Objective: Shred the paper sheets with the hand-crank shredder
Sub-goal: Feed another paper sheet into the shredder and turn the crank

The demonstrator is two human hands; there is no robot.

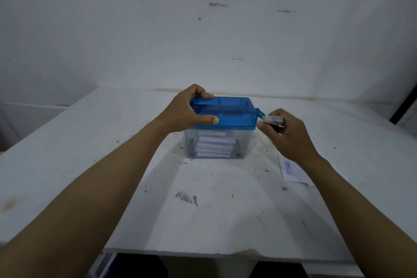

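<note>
The hand-crank shredder (230,113) stands in the middle of the white table (90,165). It has a blue top over a clear bin (216,144) that holds white paper pieces. My left hand (187,109) grips the left end of the blue top, thumb on the near side and fingers over the far edge. My right hand (286,128) pinches the clear crank handle (272,119) on the shredder's right side. A white paper sheet with blue print (291,171) lies flat on the table to the right, partly hidden under my right wrist.
The table surface is stained and speckled with dark crumbs around the shredder. A white wall (203,29) rises close behind the table. A dark strip (404,106) leans at the far right. Some papers (103,264) show below the table's near edge at left.
</note>
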